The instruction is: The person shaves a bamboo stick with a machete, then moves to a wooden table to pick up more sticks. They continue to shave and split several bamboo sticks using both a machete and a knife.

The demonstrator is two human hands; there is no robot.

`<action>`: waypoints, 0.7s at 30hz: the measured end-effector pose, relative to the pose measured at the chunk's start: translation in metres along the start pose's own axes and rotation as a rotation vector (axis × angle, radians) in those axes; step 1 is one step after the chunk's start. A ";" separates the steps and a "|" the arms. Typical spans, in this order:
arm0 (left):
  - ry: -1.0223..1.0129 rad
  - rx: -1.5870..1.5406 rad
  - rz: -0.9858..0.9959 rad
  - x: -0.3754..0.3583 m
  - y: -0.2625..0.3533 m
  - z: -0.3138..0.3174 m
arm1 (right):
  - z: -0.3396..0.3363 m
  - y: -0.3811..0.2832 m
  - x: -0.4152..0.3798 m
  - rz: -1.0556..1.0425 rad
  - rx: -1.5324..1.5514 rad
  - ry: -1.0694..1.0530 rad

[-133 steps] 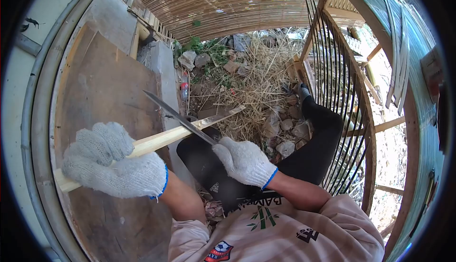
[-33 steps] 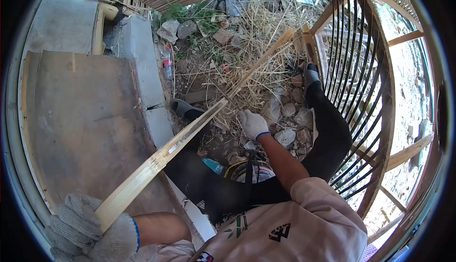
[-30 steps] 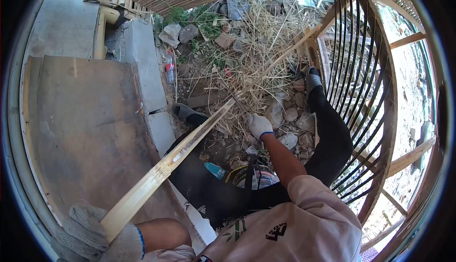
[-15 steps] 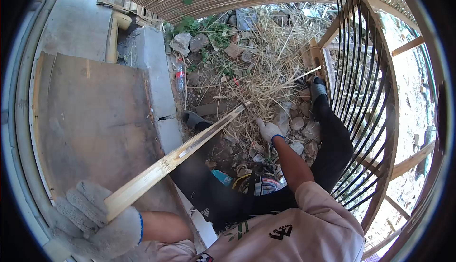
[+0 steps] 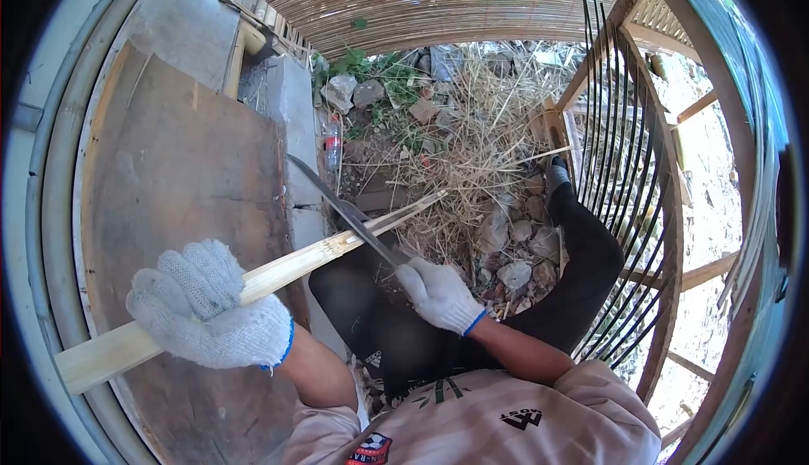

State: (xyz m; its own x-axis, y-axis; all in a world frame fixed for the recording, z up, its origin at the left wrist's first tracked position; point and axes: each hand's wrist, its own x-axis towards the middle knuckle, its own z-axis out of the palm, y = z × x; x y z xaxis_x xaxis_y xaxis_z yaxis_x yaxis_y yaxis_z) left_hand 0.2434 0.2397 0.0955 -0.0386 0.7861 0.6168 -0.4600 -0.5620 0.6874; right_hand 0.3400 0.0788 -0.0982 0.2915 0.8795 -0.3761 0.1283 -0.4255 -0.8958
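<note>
My left hand, in a white knit glove with a blue cuff, is wrapped around a long pale split bamboo strip. The strip slants from the lower left up to the middle, and its far end is split into narrow prongs. In my right hand, gloved the same way, is the handle of a machete. Its long dark blade points up and left, crossing over the bamboo just short of the split part. Most of the handle is hidden inside the glove.
To the left lies a brown wooden board beside a concrete block ledge. Straw, stones and a plastic bottle cover the ground ahead. On the right stands a wooden frame with dark rods.
My left hand has come up and right, now farther along the bamboo. My right hand has moved down and left, bringing the machete blade into clear view across the strip.
</note>
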 end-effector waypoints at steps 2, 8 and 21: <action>-0.002 0.008 -0.007 -0.002 0.004 -0.001 | 0.001 -0.016 -0.014 0.021 0.074 -0.023; 0.203 0.090 0.040 -0.011 0.005 -0.005 | 0.003 -0.016 -0.015 -0.009 0.119 -0.111; -0.137 0.298 0.295 0.005 0.002 -0.081 | 0.021 0.047 0.033 0.047 0.017 -0.015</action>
State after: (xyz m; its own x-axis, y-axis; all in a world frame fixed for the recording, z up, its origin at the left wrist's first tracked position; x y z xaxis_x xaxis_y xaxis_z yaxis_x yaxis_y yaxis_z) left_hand 0.1709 0.2635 0.0688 -0.0025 0.5506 0.8348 -0.1699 -0.8229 0.5422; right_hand 0.3361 0.0921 -0.1575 0.2825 0.8619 -0.4211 0.0988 -0.4627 -0.8810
